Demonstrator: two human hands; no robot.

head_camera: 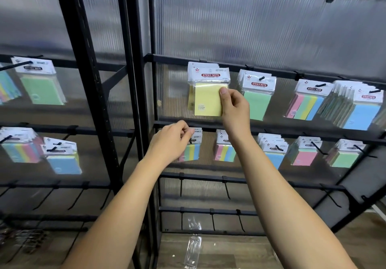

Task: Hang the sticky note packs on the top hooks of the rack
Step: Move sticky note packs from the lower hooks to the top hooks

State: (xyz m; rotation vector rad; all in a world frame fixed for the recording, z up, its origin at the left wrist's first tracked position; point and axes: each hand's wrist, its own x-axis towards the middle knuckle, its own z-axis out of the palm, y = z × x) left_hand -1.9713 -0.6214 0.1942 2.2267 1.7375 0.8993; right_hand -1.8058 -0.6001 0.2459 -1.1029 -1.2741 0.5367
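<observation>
At top rail — right hand (234,103) pinches upright (long axis vertical) yellow pack (207,99).

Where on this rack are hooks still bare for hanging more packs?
The two lowest rails carry only empty hooks, below the right hand and left hand. The upper two rows are crowded: the yellow pack, the green pack and striped packs fill their hooks. The top panel shows no hooks.

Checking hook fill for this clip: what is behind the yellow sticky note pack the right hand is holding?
Behind the yellow pack, pinched by the right hand, more yellow packs show at its left edge. Their number and the hook are covered.
</observation>
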